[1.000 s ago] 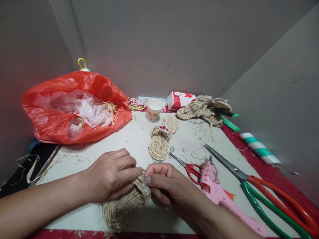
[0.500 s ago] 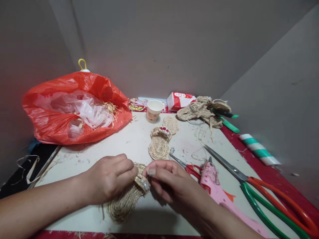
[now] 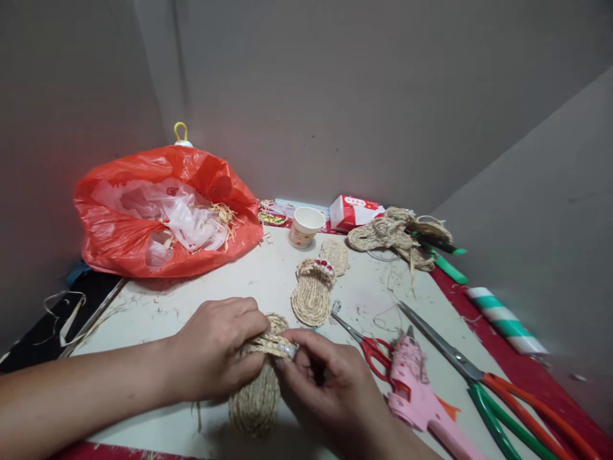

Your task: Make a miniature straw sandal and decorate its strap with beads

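Hands at the near counter (image 3: 225, 281) edge: your left hand (image 3: 218, 348) wraps the straw sandal (image 3: 256, 396) from the side, its grip closed on the strap, while your right hand (image 3: 330, 390) pinches the strap's shiny trim (image 3: 287, 349). Just beyond lie a finished sandal (image 3: 311, 295), red scissors (image 3: 366, 342) and a pink glue gun (image 3: 416, 393).
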Tool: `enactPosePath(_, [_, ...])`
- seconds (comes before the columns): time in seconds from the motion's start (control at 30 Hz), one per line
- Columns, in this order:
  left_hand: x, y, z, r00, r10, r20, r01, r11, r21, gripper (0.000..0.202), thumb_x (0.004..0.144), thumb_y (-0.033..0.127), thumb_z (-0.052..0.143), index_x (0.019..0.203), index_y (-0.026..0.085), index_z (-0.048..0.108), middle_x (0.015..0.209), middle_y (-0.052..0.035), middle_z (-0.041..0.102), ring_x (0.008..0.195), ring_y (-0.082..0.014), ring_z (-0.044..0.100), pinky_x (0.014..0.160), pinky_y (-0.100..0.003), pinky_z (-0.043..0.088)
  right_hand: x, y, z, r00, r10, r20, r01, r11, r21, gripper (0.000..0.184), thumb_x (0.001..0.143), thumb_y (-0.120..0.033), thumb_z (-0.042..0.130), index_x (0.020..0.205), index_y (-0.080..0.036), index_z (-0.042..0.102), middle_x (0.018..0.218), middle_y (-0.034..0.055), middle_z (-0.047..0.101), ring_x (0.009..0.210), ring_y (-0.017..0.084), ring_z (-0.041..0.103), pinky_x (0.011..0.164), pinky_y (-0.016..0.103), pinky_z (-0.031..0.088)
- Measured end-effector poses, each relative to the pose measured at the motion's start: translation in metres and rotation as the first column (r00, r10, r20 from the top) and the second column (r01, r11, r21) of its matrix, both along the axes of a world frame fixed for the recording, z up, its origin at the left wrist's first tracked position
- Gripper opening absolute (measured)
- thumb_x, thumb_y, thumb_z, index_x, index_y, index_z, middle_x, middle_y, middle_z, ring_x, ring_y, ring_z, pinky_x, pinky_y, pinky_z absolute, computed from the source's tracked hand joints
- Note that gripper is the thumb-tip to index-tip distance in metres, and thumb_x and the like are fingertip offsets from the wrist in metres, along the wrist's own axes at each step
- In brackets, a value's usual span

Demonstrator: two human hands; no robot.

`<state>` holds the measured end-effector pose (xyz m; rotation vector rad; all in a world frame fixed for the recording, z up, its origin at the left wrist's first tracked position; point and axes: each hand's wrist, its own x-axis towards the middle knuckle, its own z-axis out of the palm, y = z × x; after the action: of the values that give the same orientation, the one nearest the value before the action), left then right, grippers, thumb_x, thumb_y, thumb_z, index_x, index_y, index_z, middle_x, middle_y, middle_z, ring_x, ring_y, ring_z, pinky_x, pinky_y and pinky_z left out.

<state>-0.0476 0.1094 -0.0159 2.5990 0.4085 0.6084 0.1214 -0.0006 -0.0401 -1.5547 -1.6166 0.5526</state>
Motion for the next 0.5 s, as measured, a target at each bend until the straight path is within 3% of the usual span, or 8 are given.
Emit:
enactPosePath(0.07, [0.001, 0.000, 0.007, 0.997, 0.003, -0.076, -0.020, 0.975, -0.223, 0.022, 0.072, 0.014, 0.063, 0.093, 0.015, 0.065, 0.070, 0.0032, 0.050, 0.062, -0.0109, 0.045, 0.057, -0.022, 0.035, 0.004, 0.001, 0.003, 0.999, 0.006, 0.052, -0.010, 0.997, 0.080, 0.017, 0.081, -0.017, 0.054, 0.091, -0.015, 0.067, 0.048, -0.0086, 0.044, 0.037, 0.006, 0.042, 0.039, 0.017, 0.034])
enactPosePath(0.1, [0.002, 0.001, 0.011, 0.992, -0.002, -0.124, -0.042, 0.935, -0.353, 0.027, 0.071, 0.016, 0.066, 0.098, 0.017, 0.065, 0.067, 0.0053, 0.046, 0.059, -0.0096, 0.043, 0.055, -0.021, 0.034, 0.006, 0.001, 0.005, 0.998, 0.008, 0.069, -0.015, 0.994, 0.106, 0.017, 0.081, -0.016, 0.054, 0.092, -0.015, 0.067, 0.047, -0.0085, 0.046, 0.037, 0.006, 0.043, 0.039, 0.017, 0.035])
enactPosePath(0.17, [0.003, 0.003, 0.018, 0.978, -0.029, -0.205, -0.107, 0.779, -0.618, 0.028, 0.072, 0.023, 0.068, 0.099, 0.018, 0.066, 0.057, 0.0093, 0.034, 0.050, -0.0072, 0.032, 0.047, -0.019, 0.028, 0.008, 0.001, 0.007, 0.996, 0.006, 0.089, -0.018, 0.990, 0.137, 0.018, 0.080, -0.014, 0.053, 0.092, -0.015, 0.066, 0.048, -0.0082, 0.049, 0.037, 0.006, 0.045, 0.039, 0.016, 0.037])
enactPosePath(0.23, [0.004, 0.006, 0.021, 0.971, -0.064, -0.230, -0.153, 0.572, -0.806, 0.025, 0.074, 0.028, 0.067, 0.096, 0.015, 0.065, 0.050, 0.0118, 0.027, 0.044, -0.0058, 0.023, 0.042, -0.019, 0.022, 0.009, 0.001, 0.007, 0.995, 0.010, 0.102, -0.025, 0.989, 0.149, 0.017, 0.080, -0.013, 0.053, 0.091, -0.016, 0.066, 0.048, -0.0082, 0.049, 0.037, 0.006, 0.046, 0.039, 0.015, 0.038])
enactPosePath(0.3, [0.005, 0.008, 0.021, 0.975, -0.081, -0.205, -0.155, 0.407, -0.900, 0.024, 0.074, 0.030, 0.068, 0.092, 0.014, 0.063, 0.045, 0.0132, 0.031, 0.040, -0.0045, 0.022, 0.039, -0.018, 0.020, 0.009, 0.001, 0.006, 0.993, 0.015, 0.119, -0.035, 0.986, 0.164, 0.017, 0.080, -0.012, 0.053, 0.091, -0.016, 0.066, 0.048, -0.0085, 0.049, 0.036, 0.006, 0.046, 0.039, 0.015, 0.037])
enactPosePath(0.37, [0.005, 0.010, 0.018, 0.980, -0.093, -0.177, -0.143, 0.290, -0.946, 0.024, 0.072, 0.030, 0.071, 0.086, 0.015, 0.059, 0.043, 0.0131, 0.038, 0.037, -0.0034, 0.024, 0.037, -0.016, 0.020, 0.010, 0.001, 0.005, 0.990, 0.016, 0.141, -0.042, 0.982, 0.183, 0.019, 0.080, -0.011, 0.053, 0.093, -0.016, 0.065, 0.048, -0.0084, 0.051, 0.036, 0.006, 0.046, 0.039, 0.016, 0.037])
enactPosePath(0.5, [0.006, 0.011, 0.008, 0.967, -0.162, -0.196, -0.176, 0.130, -0.976, 0.029, 0.070, 0.033, 0.075, 0.083, 0.018, 0.054, 0.042, 0.0093, 0.054, 0.031, -0.0040, 0.036, 0.032, -0.014, 0.024, 0.011, 0.002, 0.002, 0.980, 0.020, 0.198, -0.062, 0.977, 0.205, 0.022, 0.079, -0.010, 0.053, 0.097, -0.015, 0.065, 0.050, -0.0076, 0.053, 0.038, 0.007, 0.047, 0.041, 0.018, 0.037])
